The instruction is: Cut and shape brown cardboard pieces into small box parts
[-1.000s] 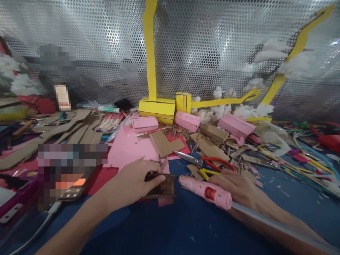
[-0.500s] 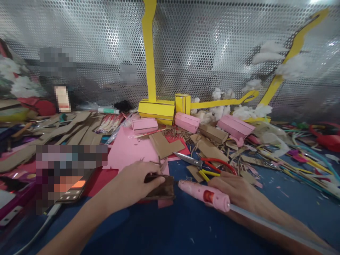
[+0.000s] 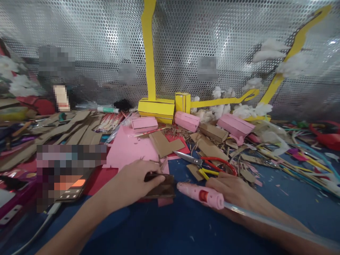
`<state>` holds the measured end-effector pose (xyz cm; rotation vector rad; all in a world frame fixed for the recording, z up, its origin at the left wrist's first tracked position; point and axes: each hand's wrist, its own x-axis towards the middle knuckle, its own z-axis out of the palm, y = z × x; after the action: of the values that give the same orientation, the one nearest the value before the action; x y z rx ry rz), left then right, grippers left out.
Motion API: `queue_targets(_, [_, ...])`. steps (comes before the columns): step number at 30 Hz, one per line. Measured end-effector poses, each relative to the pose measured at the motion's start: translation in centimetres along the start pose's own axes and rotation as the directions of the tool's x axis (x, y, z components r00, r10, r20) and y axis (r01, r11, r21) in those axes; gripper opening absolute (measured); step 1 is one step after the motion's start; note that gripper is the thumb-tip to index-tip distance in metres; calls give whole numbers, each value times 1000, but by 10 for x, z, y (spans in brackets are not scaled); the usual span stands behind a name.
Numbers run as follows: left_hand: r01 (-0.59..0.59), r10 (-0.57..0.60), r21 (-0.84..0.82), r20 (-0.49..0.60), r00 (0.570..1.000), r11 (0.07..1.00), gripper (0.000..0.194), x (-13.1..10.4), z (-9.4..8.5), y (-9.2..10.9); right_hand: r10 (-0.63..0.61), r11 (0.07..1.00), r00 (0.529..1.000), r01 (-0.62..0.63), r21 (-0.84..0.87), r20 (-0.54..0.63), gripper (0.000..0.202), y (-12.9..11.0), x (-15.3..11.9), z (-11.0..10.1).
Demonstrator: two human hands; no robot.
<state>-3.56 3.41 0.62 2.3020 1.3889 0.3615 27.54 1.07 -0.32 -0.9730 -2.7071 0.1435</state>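
My left hand (image 3: 138,180) grips a small folded brown cardboard piece (image 3: 163,187) low over the blue table, thumb on top and fingers behind it. A bit of pink paper (image 3: 165,202) shows under its near edge. My right hand (image 3: 228,191) is closed round a pink hot glue gun (image 3: 200,194), a clear glue stick (image 3: 255,214) trailing from its back end. The gun's tip is close to the cardboard's right end; whether they touch I cannot tell. Just beyond lie red-handled scissors (image 3: 195,160), open, on cardboard scraps.
Yellow paper boxes (image 3: 156,109) and pink paper boxes (image 3: 187,121) stand before a perforated metal panel (image 3: 175,46). Cardboard strips (image 3: 77,131) and a phone with a cable (image 3: 71,191) lie left. Sticks and scraps (image 3: 294,159) clutter the right.
The glue gun has shifted slightly left, its tip closer to the cardboard's right end. My left hand and the cardboard piece have barely moved.
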Motion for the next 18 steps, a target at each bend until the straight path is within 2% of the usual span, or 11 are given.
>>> queue_targets(11, [-8,8,-2,-10,1000,1000,25,-1,-1,1,39,999,999,-39,-16,17,43,-3,0,0])
queue_targets(18, [1,-1,20,-8,1000,1000,29,-2,2,2,28,997,999,-30,-67,-37,46,-6,3,-2])
